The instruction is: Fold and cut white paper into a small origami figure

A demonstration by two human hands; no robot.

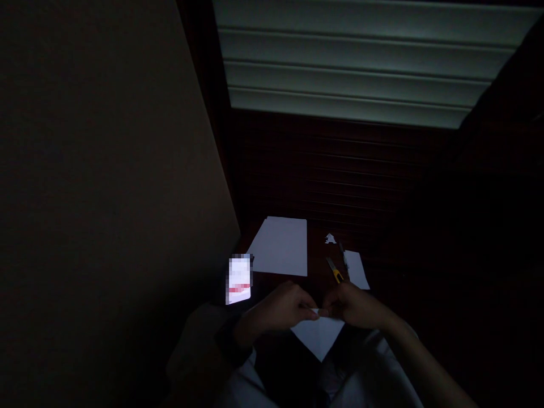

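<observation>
A white sheet of paper [319, 335] is held between my two hands, its pointed lower corner hanging toward my lap. My left hand [289, 304] pinches its upper edge, thumb on top. Close beside it, my right hand [349, 305] is closed on the same edge, the fingertips of both hands nearly meeting. Some of the right fingers are hidden in the dimness. Just beyond my right hand lies a yellow utility knife [337, 274] with its blade out.
A stack of white paper [283, 246] lies on the dark table. To its left glows a phone screen [239, 280]. At right are a dark pen-like item [343, 256], a white paper piece [357, 269] and a small folded paper figure [330, 238]. A wall [127, 141] borders the left.
</observation>
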